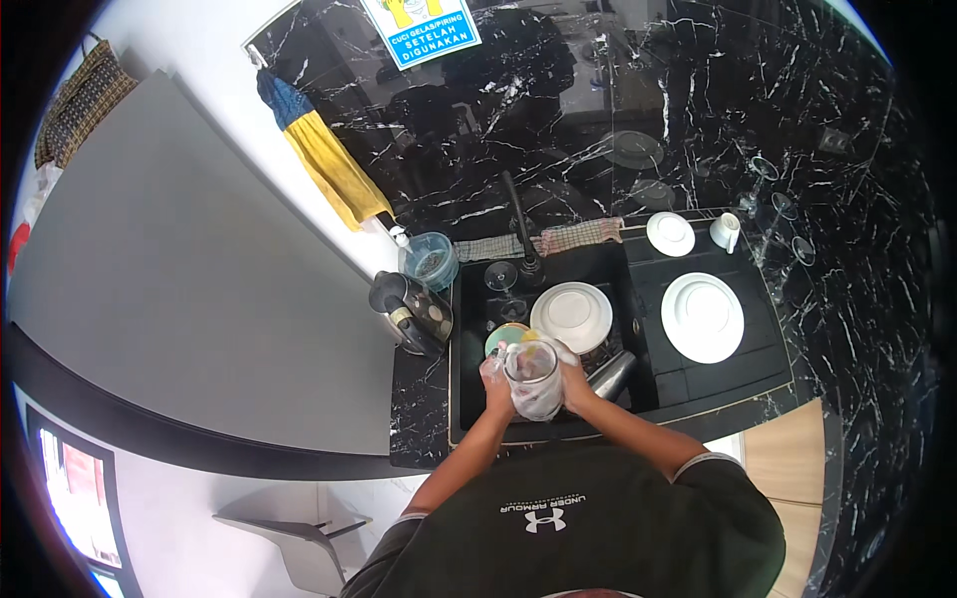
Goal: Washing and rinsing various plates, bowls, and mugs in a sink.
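Observation:
Both hands hold a soapy clear glass mug (pixel 533 384) over the black sink (pixel 638 389). My left hand (pixel 495 379) grips it at the left, by the handle; my right hand (pixel 566 369) wraps its right side, with a bit of yellow sponge (pixel 530 337) showing beside the fingers. Behind the mug, a green dish (pixel 502 335) is partly hidden. A white plate (pixel 571 314) lies face down in the sink, a steel vessel (pixel 612 376) rests to the right, and a stemmed glass (pixel 501 275) stands at the back left, below the black faucet (pixel 523 229).
A drainboard holds plates (pixel 702 317) and a white cup (pixel 725 232); wine glasses (pixel 783 207) stand beyond. Left are a kettle (pixel 412 316), a blue container (pixel 429 261) and a grey counter (pixel 199 279). Cloths (pixel 578 234) line the sink's back; a towel (pixel 324 159) hangs on the wall.

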Demonstrator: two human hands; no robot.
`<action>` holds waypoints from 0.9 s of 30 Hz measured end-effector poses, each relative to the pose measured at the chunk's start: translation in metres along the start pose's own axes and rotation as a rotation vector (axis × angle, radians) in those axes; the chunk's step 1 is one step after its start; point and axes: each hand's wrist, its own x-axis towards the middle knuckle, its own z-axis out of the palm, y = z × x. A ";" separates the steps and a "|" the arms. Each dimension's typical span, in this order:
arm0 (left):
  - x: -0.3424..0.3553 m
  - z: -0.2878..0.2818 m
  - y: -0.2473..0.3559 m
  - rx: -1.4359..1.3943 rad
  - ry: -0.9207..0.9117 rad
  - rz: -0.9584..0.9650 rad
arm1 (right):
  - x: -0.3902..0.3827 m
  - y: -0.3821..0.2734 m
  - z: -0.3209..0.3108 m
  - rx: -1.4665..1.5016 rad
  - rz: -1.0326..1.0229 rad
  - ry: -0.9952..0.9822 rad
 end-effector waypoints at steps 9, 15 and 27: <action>0.023 -0.011 0.005 -0.184 -0.217 0.268 | 0.001 0.010 -0.029 0.146 0.610 -0.051; 0.025 -0.011 -0.020 -0.296 -0.279 0.271 | -0.013 -0.007 -0.029 0.014 0.514 -0.085; -0.001 0.025 -0.058 -0.706 0.023 0.052 | -0.038 -0.054 0.048 -1.516 -1.081 -0.164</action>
